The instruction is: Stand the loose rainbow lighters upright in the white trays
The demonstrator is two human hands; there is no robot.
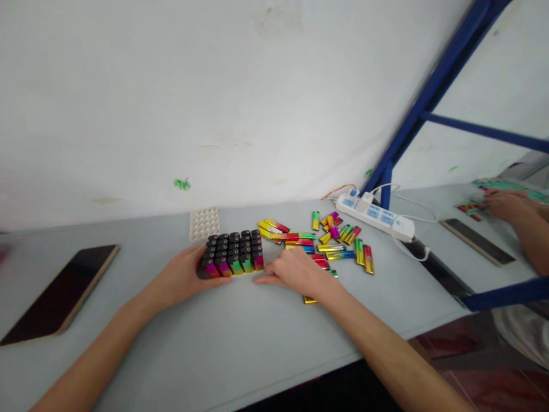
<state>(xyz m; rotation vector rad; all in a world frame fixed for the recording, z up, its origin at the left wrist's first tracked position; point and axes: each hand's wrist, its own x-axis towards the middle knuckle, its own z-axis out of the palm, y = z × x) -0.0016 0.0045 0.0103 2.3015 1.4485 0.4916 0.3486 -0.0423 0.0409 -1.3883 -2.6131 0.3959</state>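
Observation:
A tight block of upright lighters [234, 254] with black tops and shiny purple, green and yellow bodies stands on the table in even rows. My left hand [182, 274] is wrapped around its left side, thumb along the front bottom edge. My right hand [295, 272] is at the block's front right corner, fingers curled and thumb pointing at the base. Whether anything is between those fingers is hidden. Loose metallic lighters [340, 255] lie scattered beyond and to the right of my right hand, some partly covered by it.
Behind the block lies a white tray with round wells [205, 224]. A dark-screened phone [60, 292] is at the left. To the right are a white power strip [373, 214] with cables and a blue metal frame [405, 129]. Past it, a co-worker's hand [508, 203] is over another table.

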